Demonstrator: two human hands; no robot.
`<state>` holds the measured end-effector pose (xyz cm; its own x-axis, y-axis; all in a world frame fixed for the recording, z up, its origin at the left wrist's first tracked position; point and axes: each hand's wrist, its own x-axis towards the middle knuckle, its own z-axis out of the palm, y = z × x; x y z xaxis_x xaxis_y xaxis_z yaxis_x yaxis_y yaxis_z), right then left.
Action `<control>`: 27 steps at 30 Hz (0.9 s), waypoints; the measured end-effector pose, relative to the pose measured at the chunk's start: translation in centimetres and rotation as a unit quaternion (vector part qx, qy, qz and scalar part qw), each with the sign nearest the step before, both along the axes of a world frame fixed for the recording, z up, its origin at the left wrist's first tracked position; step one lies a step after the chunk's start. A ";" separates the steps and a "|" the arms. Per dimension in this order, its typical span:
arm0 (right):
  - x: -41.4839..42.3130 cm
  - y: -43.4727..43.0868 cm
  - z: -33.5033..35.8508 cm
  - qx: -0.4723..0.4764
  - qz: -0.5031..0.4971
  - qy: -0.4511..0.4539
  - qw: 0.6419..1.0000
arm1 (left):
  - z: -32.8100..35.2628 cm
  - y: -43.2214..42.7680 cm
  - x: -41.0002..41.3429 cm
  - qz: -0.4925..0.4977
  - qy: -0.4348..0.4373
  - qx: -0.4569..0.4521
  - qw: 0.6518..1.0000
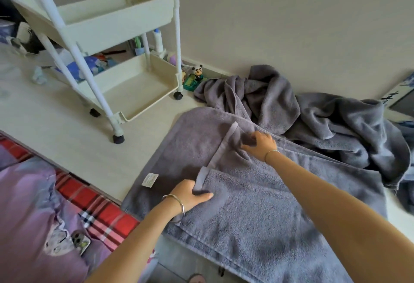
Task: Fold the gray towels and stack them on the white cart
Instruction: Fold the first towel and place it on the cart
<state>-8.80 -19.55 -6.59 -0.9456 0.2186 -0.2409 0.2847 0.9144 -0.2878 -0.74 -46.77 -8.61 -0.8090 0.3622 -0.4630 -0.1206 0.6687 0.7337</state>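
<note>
A pale floor meets a beige wall. At the near left lies a bed with purple and red plaid covers, a phone resting on it. A gray towel is spread flat on the floor, its upper layer folded over. The left hand pinches the near corner of that layer, thumb on top. Farther along the same hem, the right hand grips the cloth with curled fingers. Beyond it, a heap of crumpled gray towels sits against the wall. The white cart stands on the floor to the far left, with a panda figurine just beside its wheel.
</note>
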 end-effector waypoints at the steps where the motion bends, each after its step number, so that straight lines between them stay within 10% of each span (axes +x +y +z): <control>1: -0.1 0.1 0.0 -0.008 0.017 0.024 1.000 | 0.1 0.1 0.0 -0.002 -0.009 0.019 1.000; 16: -7.3 -4.6 12.3 -0.306 0.091 0.267 0.910 | 12.0 -4.1 -2.1 0.159 -0.113 0.307 0.932; 23: -11.2 -8.7 3.5 -0.117 0.009 0.067 0.991 | 3.4 -11.8 -4.5 0.125 0.014 -0.045 0.991; 27: -10.6 -9.4 1.0 -0.091 0.007 0.079 0.993 | 0.3 -12.3 -3.3 0.151 0.055 -0.031 0.987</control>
